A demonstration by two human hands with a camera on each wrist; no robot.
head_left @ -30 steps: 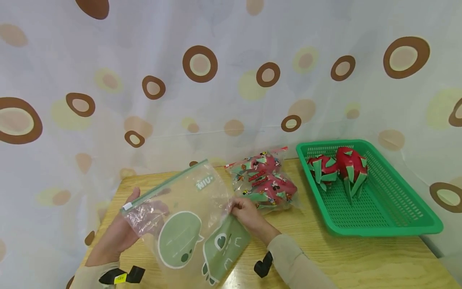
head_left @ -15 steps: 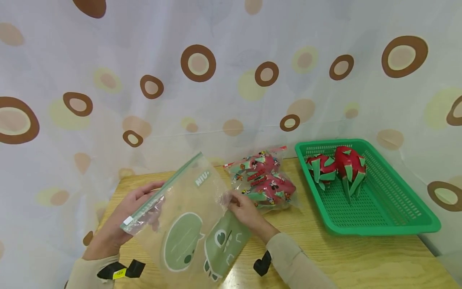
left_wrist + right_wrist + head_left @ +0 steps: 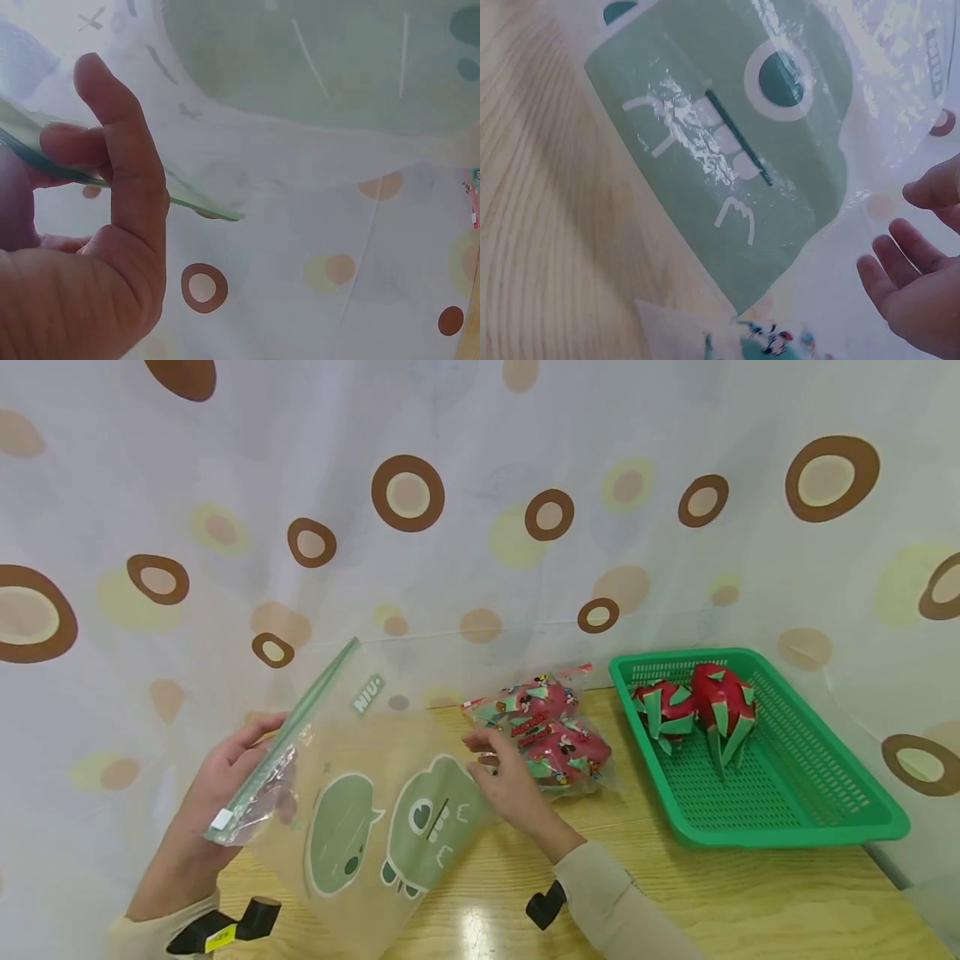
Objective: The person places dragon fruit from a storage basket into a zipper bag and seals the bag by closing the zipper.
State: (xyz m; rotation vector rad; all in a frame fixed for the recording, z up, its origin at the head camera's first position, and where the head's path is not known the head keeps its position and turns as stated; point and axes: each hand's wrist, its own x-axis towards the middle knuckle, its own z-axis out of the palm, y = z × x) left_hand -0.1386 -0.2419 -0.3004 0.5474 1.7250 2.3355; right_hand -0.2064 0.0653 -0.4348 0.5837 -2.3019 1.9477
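Note:
A clear zip bag [image 3: 341,831] with green cartoon prints and a green zip strip hangs tilted over the table. My left hand [image 3: 206,806] holds it at the zip edge; in the left wrist view, the fingers [image 3: 135,165] pinch the green strip. A white slider [image 3: 221,818] sits at the strip's lower end. My right hand [image 3: 513,785] is by the bag's right side, its fingers spread and loosely bent. The right wrist view shows a gap between those fingers [image 3: 900,259] and the printed film, with nothing in the hand.
Behind my right hand lies a filled zip bag [image 3: 555,735] with red-and-green dragon fruits inside. A green basket [image 3: 757,810] stands to the right, holding two dragon fruits [image 3: 723,702]. A patterned curtain [image 3: 480,568] hangs behind the wooden table [image 3: 570,860].
My right hand has let go of the bag's side. My left hand has shifted left and up with the bag, and the zip strip now stands steeper.

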